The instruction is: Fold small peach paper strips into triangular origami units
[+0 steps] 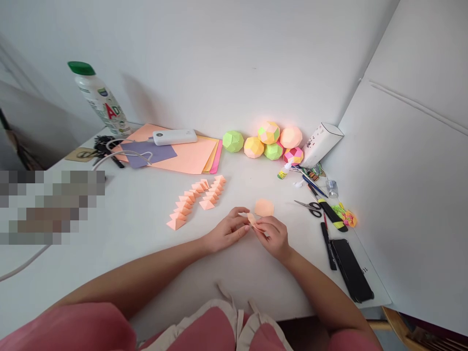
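My left hand [227,230] and my right hand [272,236] meet over the white table [127,229], both pinching a small folded peach paper piece [251,219] between their fingertips. Just behind them lies a partly built peach paper shape [263,207]. To the left of the hands, two curved rows of folded peach paper units [195,200] sit on the table.
A stack of coloured paper sheets [183,155] with a white power bank [174,137] lies at the back, beside a green-capped bottle [100,100]. Several paper balls [268,141] stand by the wall. Scissors [310,207], pens, a glue bottle [284,170] and a black phone [351,269] lie at right.
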Available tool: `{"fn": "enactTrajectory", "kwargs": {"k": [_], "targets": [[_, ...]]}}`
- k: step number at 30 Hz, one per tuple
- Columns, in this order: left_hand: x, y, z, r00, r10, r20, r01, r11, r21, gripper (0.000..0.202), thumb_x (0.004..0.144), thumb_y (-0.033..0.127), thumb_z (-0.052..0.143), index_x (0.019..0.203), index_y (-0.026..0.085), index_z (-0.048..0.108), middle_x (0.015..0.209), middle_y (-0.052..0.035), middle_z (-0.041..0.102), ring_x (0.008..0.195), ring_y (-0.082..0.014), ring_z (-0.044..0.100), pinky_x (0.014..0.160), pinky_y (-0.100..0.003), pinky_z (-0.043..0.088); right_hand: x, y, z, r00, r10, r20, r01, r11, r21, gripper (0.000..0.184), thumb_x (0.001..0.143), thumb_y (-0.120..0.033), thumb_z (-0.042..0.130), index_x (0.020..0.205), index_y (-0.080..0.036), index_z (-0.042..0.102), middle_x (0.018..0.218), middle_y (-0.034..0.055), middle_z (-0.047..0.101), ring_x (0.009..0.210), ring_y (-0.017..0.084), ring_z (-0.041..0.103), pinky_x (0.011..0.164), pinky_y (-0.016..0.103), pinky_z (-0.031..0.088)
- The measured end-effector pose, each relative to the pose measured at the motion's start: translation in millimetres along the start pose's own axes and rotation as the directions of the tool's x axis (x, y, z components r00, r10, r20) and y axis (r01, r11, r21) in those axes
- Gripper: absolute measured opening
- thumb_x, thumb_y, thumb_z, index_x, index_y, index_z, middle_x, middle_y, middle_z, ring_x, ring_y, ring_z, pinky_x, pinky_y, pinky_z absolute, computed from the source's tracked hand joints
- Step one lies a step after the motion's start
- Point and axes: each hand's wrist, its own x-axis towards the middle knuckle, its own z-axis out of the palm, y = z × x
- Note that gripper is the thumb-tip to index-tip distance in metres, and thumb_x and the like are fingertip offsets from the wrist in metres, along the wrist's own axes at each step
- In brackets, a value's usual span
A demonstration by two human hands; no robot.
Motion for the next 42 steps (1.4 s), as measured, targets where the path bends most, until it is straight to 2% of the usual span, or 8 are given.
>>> {"fn": "enactTrajectory", "kwargs": {"k": [3, 6, 9, 14, 28, 32, 36, 42], "targets": [[0.6, 1.8, -0.9, 1.0, 0.014, -0.003, -0.014, 1.0, -0.025, 0.022, 0.079, 0.042, 0.055, 0.082, 0.022, 0.066, 0.082, -0.0103, 0.056, 0.118, -0.0286, 0.038, 0.059, -0.025, 0.047, -0.1, -0.9, 0.7, 0.994, -0.097, 0.046, 0.1, 0.991, -0.089, 0.014, 0.082, -0.02, 0.055, 0.071, -0.025, 0.061, 0.075, 0.0059, 0.065, 0.071, 0.019, 0.059, 0.065, 0.037, 0.051], [1.6, 1.7, -1.6, 0.998, -0.057, 0.007, 0.057, 0.996, -0.063, 0.03, 0.081, 0.045, 0.052, 0.072, 0.02, 0.064, 0.083, -0.0073, 0.054, 0.087, -0.0215, 0.054, 0.056, -0.025, 0.046, 1.8, -3.6, -0.5, 0.981, -0.175, 0.085, 0.181, 0.98, -0.08, 0.016, 0.084, -0.015, 0.052, 0.078, -0.025, 0.063, 0.082, 0.0062, 0.065, 0.078, 0.02, 0.059, 0.069, 0.038, 0.052], [2.7, 2.3, -2.2, 0.993, -0.117, -0.021, 0.116, 0.992, -0.052, 0.04, 0.084, 0.047, 0.043, 0.061, 0.017, 0.057, 0.075, -0.003, 0.052, 0.06, -0.012, 0.05, 0.053, -0.024, 0.044, 3.6, -5.6, -1.8, 0.97, -0.199, 0.136, 0.207, 0.977, -0.043, 0.019, 0.085, -0.014, 0.049, 0.085, -0.025, 0.064, 0.092, 0.0067, 0.064, 0.085, 0.02, 0.058, 0.073, 0.039, 0.052], [3.6, 2.0, -3.0, 0.979, -0.168, -0.117, 0.162, 0.985, -0.055, 0.042, 0.082, 0.047, 0.047, 0.052, 0.017, 0.048, 0.06, 0.001, 0.048, 0.052, -0.0098, 0.047, 0.052, -0.023, 0.042, 4.4, -4.2, -2.9, 0.97, -0.231, 0.074, 0.238, 0.965, -0.106, 0.015, 0.081, -0.015, 0.056, 0.081, -0.025, 0.067, 0.105, 0.0084, 0.06, 0.093, 0.021, 0.054, 0.071, 0.038, 0.052], [1.3, -0.2, -2.8, 0.977, -0.21, 0.049, 0.215, 0.949, -0.23, 0.037, 0.082, 0.051, 0.046, 0.081, 0.016, 0.059, 0.069, -0.0042, 0.063, 0.065, -0.0155, 0.058, 0.057, -0.026, 0.046, 4.7, -4.9, 0.6, 0.973, 0.028, 0.228, -0.089, 0.961, 0.26, 0.015, 0.083, -0.028, 0.057, 0.086, -0.025, 0.071, 0.145, 0.0034, 0.025, 0.13, 0.027, 0.032, 0.093, 0.043, 0.043], [3.1, -2.5, -2.5, 0.976, -0.218, 0.021, 0.217, 0.947, -0.238, 0.037, 0.082, 0.051, 0.047, 0.076, 0.016, 0.057, 0.066, -0.004, 0.064, 0.063, -0.0148, 0.059, 0.056, -0.025, 0.046, 3.6, -3.3, 1.6, 0.96, 0.171, 0.221, -0.237, 0.916, 0.322, 0.012, 0.081, -0.03, 0.06, 0.082, -0.024, 0.071, 0.136, 0.0062, 0.038, 0.119, 0.024, 0.045, 0.087, 0.039, 0.047], [4.0, -0.6, -2.6, 0.968, -0.25, 0.019, 0.247, 0.937, -0.247, 0.036, 0.082, 0.05, 0.049, 0.08, 0.016, 0.058, 0.064, -0.0036, 0.064, 0.061, -0.0142, 0.059, 0.054, -0.024, 0.046, 3.7, -2.0, 2.3, 0.905, 0.34, 0.255, -0.415, 0.836, 0.359, 0.014, 0.079, -0.032, 0.062, 0.079, -0.021, 0.071, 0.094, 0.0069, 0.06, 0.085, 0.017, 0.059, 0.073, 0.032, 0.05], [1.1, 1.5, -2.4, 0.975, -0.218, 0.046, 0.222, 0.94, -0.257, 0.035, 0.082, 0.048, 0.05, 0.092, 0.016, 0.06, 0.084, -0.0065, 0.066, 0.067, -0.0143, 0.061, 0.055, -0.023, 0.046, 6.6, -7.7, -0.3, 0.86, 0.441, 0.255, -0.505, 0.807, 0.308, 0.013, 0.076, -0.032, 0.064, 0.075, -0.021, 0.072, 0.068, 0.0016, 0.056, 0.063, 0.013, 0.053, 0.057, 0.027, 0.045]]}}
